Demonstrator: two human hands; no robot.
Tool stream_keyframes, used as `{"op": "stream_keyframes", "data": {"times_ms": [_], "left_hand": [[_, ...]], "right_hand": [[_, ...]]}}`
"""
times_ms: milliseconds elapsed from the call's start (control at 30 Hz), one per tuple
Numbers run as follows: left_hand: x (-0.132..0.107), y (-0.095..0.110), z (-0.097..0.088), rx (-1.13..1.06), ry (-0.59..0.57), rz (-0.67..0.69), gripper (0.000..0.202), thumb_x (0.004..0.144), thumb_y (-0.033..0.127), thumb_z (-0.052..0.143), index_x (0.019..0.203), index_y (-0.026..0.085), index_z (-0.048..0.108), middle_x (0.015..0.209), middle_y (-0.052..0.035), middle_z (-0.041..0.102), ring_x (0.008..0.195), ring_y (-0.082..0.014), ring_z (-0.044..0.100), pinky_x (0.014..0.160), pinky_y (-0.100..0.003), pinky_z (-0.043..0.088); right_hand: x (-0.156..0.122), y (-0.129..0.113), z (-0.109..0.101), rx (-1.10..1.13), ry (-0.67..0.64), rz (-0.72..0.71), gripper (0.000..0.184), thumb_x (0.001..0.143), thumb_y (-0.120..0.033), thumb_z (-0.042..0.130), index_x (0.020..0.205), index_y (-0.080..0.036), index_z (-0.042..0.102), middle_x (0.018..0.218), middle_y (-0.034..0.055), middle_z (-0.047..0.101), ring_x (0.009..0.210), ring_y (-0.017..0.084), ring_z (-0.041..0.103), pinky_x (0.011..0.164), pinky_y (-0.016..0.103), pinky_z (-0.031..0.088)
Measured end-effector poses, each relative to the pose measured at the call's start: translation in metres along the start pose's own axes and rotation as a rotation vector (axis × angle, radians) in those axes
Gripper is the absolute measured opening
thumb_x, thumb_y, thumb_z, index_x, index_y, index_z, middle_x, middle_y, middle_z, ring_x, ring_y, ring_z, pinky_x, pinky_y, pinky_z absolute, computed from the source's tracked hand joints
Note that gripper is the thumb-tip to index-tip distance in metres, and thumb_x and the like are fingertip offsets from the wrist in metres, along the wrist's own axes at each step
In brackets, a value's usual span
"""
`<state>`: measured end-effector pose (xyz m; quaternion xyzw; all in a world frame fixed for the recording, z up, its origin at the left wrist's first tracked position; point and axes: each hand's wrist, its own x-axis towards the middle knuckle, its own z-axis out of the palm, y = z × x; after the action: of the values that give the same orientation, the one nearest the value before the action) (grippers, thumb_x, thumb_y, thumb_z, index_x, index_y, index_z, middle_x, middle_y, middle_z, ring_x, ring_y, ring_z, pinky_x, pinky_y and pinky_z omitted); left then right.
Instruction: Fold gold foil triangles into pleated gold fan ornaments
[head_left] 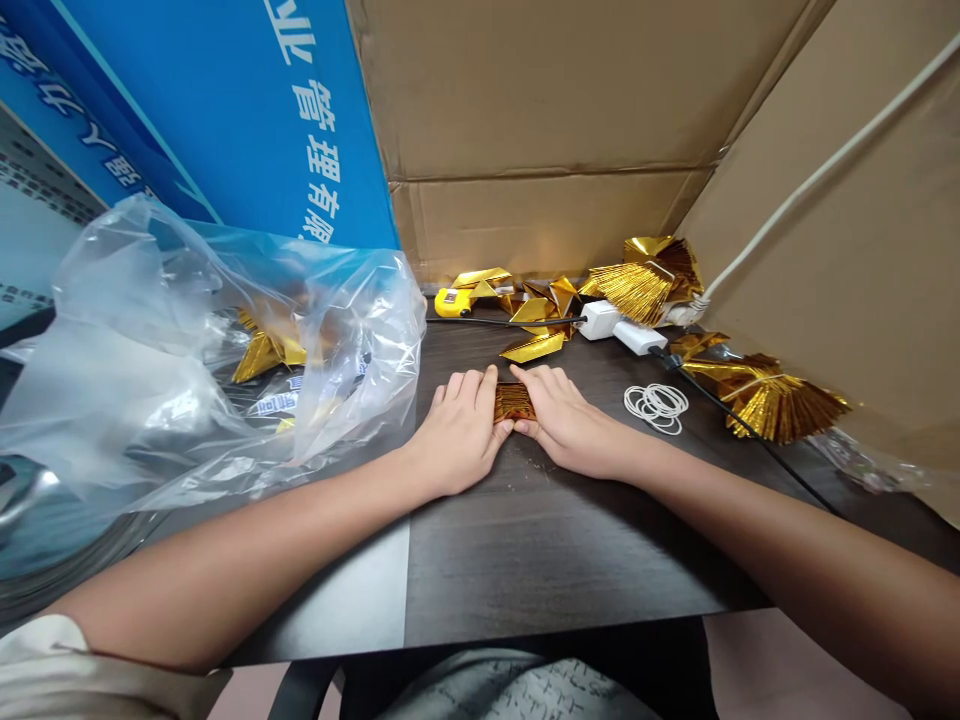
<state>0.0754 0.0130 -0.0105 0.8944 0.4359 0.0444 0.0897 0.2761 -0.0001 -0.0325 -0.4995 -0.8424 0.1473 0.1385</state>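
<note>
left hand [457, 432] and right hand [570, 420] grip folded gold foil [514, 402] on the dark table [555, 560]; rubber bands [656, 407] lie at 3 o'clock

Behind the dark wood-grain table [570, 540] rise brown cardboard walls [540, 100] with a white cord [825, 160] running up the right one, a blue board [225, 120] with white lettering stands beyond its left side, and a pale pink floor [780, 660] shows below its near edge.
</note>
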Motion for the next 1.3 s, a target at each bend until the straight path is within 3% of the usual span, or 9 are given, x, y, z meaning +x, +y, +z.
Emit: {"op": "stream_keyframes", "data": {"times_ms": [133,233,600,700,800,967,1167,1300], "left_hand": [[-0.001,-0.001,0.004,-0.047,0.074,-0.008,0.074,0.101,0.040,0.042,0.155,-0.006,0.022,0.137,-0.0259,0.046,0.123,-0.0344,0.044,0.110,-0.055,0.044],[-0.002,-0.002,0.007,-0.040,0.106,0.011,0.072,0.101,0.041,0.042,0.152,-0.008,0.028,0.137,-0.0269,0.047,0.122,-0.0341,0.044,0.113,-0.054,0.042],[-0.002,0.000,0.002,0.021,0.026,-0.009,0.067,0.103,0.037,0.039,0.156,-0.002,0.024,0.139,-0.0238,0.047,0.122,-0.0344,0.044,0.103,-0.053,0.048],[-0.002,-0.001,0.000,-0.009,0.059,0.014,0.056,0.103,0.035,0.040,0.149,0.002,0.038,0.135,-0.0202,0.050,0.119,-0.0325,0.045,0.104,-0.052,0.048],[0.000,-0.005,-0.003,-0.071,0.084,0.024,0.037,0.101,0.032,0.046,0.127,0.008,0.057,0.122,-0.0148,0.056,0.111,-0.0299,0.048,0.100,-0.049,0.048],[0.007,-0.013,-0.006,-0.146,0.130,0.072,0.024,0.097,0.032,0.057,0.112,0.014,0.064,0.109,-0.0097,0.062,0.102,-0.0269,0.052,0.095,-0.046,0.048],[0.009,-0.014,-0.005,-0.123,0.119,0.091,0.023,0.097,0.033,0.058,0.111,0.016,0.064,0.106,-0.0092,0.062,0.100,-0.0269,0.053,0.090,-0.044,0.048],[0.009,-0.013,-0.003,-0.102,0.105,0.086,0.026,0.098,0.035,0.053,0.113,0.015,0.061,0.111,-0.0114,0.060,0.103,-0.0283,0.052,0.091,-0.046,0.048]], "right_hand": [[0.001,-0.001,-0.001,0.015,-0.016,0.017,0.063,0.101,-0.043,0.038,0.153,-0.009,0.028,0.135,0.0218,0.046,0.123,0.031,0.046,0.109,0.059,0.045],[0.001,-0.002,-0.001,0.037,-0.009,0.016,0.058,0.101,-0.041,0.039,0.149,-0.009,0.033,0.133,0.0213,0.047,0.123,0.030,0.045,0.110,0.057,0.045],[0.003,-0.003,-0.002,0.048,0.000,0.025,0.049,0.101,-0.039,0.037,0.141,-0.011,0.040,0.132,0.0201,0.048,0.122,0.030,0.044,0.106,0.059,0.045],[0.004,-0.005,-0.005,0.055,-0.018,0.049,0.041,0.100,-0.037,0.041,0.132,-0.012,0.046,0.128,0.0183,0.050,0.118,0.029,0.045,0.106,0.056,0.046],[0.005,-0.005,-0.008,0.076,-0.005,0.032,0.032,0.099,-0.036,0.043,0.121,-0.013,0.051,0.123,0.0160,0.053,0.114,0.027,0.047,0.103,0.052,0.047],[0.007,0.001,-0.016,0.076,0.054,-0.074,0.025,0.096,-0.034,0.051,0.111,-0.014,0.056,0.112,0.0142,0.059,0.107,0.025,0.052,0.096,0.048,0.050],[0.010,0.003,-0.013,0.008,0.076,-0.228,0.048,0.100,-0.042,0.045,0.137,-0.011,0.049,0.125,0.0176,0.059,0.113,0.027,0.054,0.102,0.053,0.050],[0.011,0.002,-0.008,0.005,0.087,-0.235,0.045,0.101,-0.040,0.043,0.135,-0.012,0.050,0.120,0.0179,0.058,0.111,0.027,0.054,0.098,0.053,0.054]]}}
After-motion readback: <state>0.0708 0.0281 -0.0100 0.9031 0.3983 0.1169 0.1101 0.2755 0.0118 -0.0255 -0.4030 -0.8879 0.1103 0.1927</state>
